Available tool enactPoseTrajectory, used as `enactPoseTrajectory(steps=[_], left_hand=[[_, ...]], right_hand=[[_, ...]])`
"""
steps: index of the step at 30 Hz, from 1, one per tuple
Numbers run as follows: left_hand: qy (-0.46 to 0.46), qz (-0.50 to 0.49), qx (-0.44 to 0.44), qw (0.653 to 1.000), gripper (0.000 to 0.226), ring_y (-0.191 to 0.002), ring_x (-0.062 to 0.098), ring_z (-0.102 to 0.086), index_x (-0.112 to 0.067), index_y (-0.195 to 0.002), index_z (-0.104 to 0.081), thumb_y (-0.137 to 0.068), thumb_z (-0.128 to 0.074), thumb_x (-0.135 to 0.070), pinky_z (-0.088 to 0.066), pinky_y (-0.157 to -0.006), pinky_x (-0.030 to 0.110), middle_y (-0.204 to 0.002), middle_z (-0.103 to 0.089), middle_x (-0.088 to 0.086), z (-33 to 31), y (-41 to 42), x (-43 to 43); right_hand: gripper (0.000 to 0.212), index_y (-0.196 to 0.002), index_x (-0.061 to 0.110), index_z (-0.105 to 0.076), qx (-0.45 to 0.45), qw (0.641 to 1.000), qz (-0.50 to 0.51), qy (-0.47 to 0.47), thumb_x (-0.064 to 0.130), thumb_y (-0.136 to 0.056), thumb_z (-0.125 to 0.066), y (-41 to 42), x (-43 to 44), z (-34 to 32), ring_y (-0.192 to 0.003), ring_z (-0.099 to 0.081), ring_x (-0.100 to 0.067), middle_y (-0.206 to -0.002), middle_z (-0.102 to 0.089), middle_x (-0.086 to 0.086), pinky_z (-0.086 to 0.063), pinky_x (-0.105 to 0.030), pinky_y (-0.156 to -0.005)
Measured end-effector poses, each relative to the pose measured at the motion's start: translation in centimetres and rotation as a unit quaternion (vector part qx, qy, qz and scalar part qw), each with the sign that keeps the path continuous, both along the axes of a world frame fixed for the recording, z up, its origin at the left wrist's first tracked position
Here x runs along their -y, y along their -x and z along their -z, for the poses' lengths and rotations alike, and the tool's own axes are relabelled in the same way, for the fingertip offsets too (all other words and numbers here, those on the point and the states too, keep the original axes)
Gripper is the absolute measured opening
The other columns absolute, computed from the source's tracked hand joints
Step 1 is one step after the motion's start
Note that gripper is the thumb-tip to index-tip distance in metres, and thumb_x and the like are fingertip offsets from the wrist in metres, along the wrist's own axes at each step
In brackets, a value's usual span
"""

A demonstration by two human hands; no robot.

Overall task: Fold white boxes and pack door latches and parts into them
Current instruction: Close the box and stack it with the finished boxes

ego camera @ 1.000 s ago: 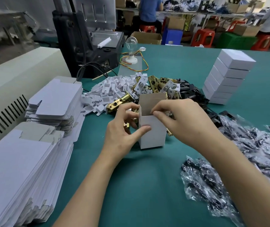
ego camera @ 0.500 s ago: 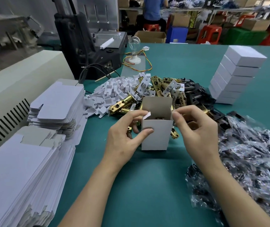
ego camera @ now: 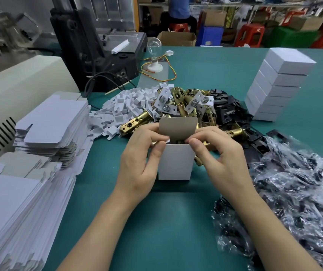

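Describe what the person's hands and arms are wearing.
Nothing worn shows. The left hand and right hand are bare: no gloves, rings, watch or wristband. No sleeve is in view up to the frame's bottom edge. The visible thumbnails are short and unpainted.

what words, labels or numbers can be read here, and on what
No text can be read. The upright white cardboard box, the stack of closed white boxes and the flat white box blanks are blank; the black machine and brown background cartons show nothing legible.
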State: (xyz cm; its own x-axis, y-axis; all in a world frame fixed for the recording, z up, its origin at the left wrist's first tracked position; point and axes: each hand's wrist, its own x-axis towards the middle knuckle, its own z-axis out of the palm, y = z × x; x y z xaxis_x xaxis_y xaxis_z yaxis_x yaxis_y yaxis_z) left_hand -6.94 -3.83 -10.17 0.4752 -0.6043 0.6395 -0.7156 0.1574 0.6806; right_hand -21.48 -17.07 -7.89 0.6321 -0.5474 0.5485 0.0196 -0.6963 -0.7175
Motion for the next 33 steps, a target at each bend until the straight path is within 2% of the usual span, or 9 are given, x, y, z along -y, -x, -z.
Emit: enactPoseTrajectory(steps=[4, 7, 9, 16, 19, 22, 27, 30, 33], left_hand=[[0.030, 0.002, 0.030, 0.999, 0.016, -0.116, 0.017, -0.062, -0.020, -0.118, -0.063, -0.105, -0.054, -0.016, -0.046, -0.097, 0.027, -0.118, -0.062, -0.011, 0.2, 0.1, -0.1], [0.040, 0.008, 0.003, 0.999, 0.045, -0.116, 0.019, -0.065, -0.032, -0.141, -0.050, -0.103, -0.060, -0.011, -0.048, -0.095, 0.028, -0.123, -0.066, -0.007, 0.1, 0.3, -0.4], [0.035, 0.012, 0.006, 0.999, 0.053, -0.116, 0.020, -0.064, -0.031, -0.150, -0.048, -0.102, -0.060, -0.011, -0.046, -0.095, 0.024, -0.125, -0.066, -0.005, 0.0, 0.1, -0.5], [0.046, 0.048, 0.049, 0.997, 0.029, -0.114, 0.019, -0.067, -0.016, -0.117, -0.071, -0.098, -0.062, 0.004, -0.049, -0.097, 0.026, -0.116, -0.070, 0.002, -0.8, 0.1, -0.8], [0.044, 0.061, 0.018, 0.997, 0.011, -0.115, 0.022, -0.068, -0.016, -0.109, -0.074, -0.099, -0.068, -0.014, -0.049, -0.100, 0.029, -0.117, -0.072, 0.004, -0.8, 0.3, -0.9], [0.051, 0.064, -0.031, 0.996, 0.012, -0.112, 0.023, -0.069, -0.021, -0.103, -0.073, -0.097, -0.072, -0.030, -0.051, -0.097, 0.029, -0.113, -0.074, 0.001, -1.3, 0.6, -0.9], [0.037, 0.062, -0.071, 0.995, 0.006, -0.110, 0.026, -0.070, -0.019, -0.100, -0.074, -0.095, -0.072, -0.022, -0.055, -0.088, 0.033, -0.110, -0.074, -0.003, -1.3, 0.6, -0.9], [0.027, 0.062, -0.066, 0.995, 0.014, -0.113, 0.027, -0.068, -0.017, -0.108, -0.073, -0.095, -0.072, -0.023, -0.055, -0.089, 0.034, -0.113, -0.074, -0.004, -1.3, 0.6, -0.9], [0.021, 0.070, -0.076, 0.994, 0.019, -0.112, 0.028, -0.067, -0.017, -0.113, -0.072, -0.095, -0.071, -0.022, -0.055, -0.090, 0.036, -0.113, -0.073, -0.004, -1.3, 0.6, -1.0]], right_hand=[[0.014, -0.087, 0.018, -0.069, 0.009, 1.000, 0.003, -0.019, 0.023, -0.098, -0.063, 0.0, -0.1, 0.0, -0.096, -0.063, -0.012, -0.096, -0.068, 0.010, -0.051, -0.032, -0.075], [0.013, -0.088, 0.021, -0.070, 0.004, 1.000, 0.009, -0.015, 0.025, -0.098, -0.063, -0.1, -0.1, 0.0, -0.095, -0.063, -0.012, -0.096, -0.068, 0.008, -0.050, -0.029, -0.076], [0.014, -0.088, 0.017, -0.072, 0.005, 1.000, 0.010, -0.018, 0.024, -0.098, -0.063, -0.2, -0.1, 0.0, -0.095, -0.063, -0.012, -0.096, -0.068, 0.005, -0.049, -0.029, -0.078], [0.015, -0.104, 0.013, -0.077, -0.005, 0.998, 0.003, -0.066, 0.021, -0.101, -0.064, -0.1, -0.1, 0.2, -0.090, -0.063, -0.019, -0.096, -0.067, 0.005, -0.054, -0.049, -0.073], [0.014, -0.104, 0.015, -0.077, -0.005, 0.997, 0.001, -0.079, 0.022, -0.101, -0.065, -0.1, -0.2, 0.1, -0.084, -0.063, -0.019, -0.093, -0.067, 0.006, -0.052, -0.051, -0.069], [0.014, -0.101, 0.014, -0.077, 0.001, 0.997, -0.011, -0.080, 0.021, -0.098, -0.065, 0.2, -0.4, 0.0, -0.091, -0.065, -0.018, -0.097, -0.070, 0.006, -0.054, -0.049, -0.072], [0.026, -0.099, 0.013, -0.069, 0.080, 0.985, -0.038, -0.149, 0.033, -0.096, -0.054, 0.9, -0.7, -0.3, -0.104, -0.071, -0.023, -0.106, -0.076, 0.002, -0.057, -0.047, -0.088], [0.026, -0.109, 0.019, -0.065, 0.069, 0.984, -0.042, -0.159, 0.040, -0.094, -0.062, 0.8, -0.9, -0.5, -0.106, -0.071, -0.020, -0.108, -0.076, 0.003, -0.057, -0.034, -0.088], [0.023, -0.107, 0.024, -0.070, 0.041, 0.988, -0.034, -0.143, 0.042, -0.095, -0.062, 0.6, -1.0, -0.6, -0.103, -0.070, -0.016, -0.105, -0.074, 0.010, -0.055, -0.024, -0.084]])
